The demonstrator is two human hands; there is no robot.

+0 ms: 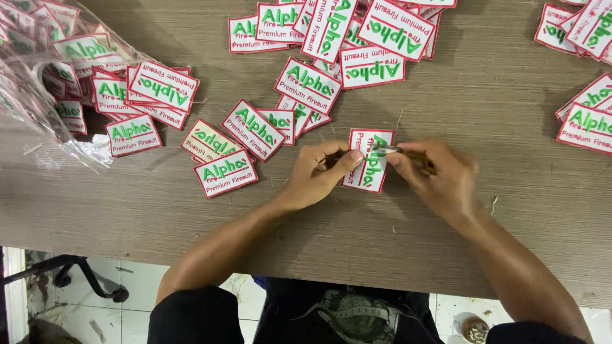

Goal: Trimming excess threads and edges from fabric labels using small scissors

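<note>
Our left hand (317, 173) pins a rectangular embroidered patch (369, 160), white with red stitched border and green lettering, flat on the wood-grain table (484, 95). Our right hand (440, 175) is closed around small metal snips (386, 150) at the patch's edge. Matching patches (255, 129) lie scattered around; more fill a crinkled clear plastic bag (38, 83) at the left.
</note>
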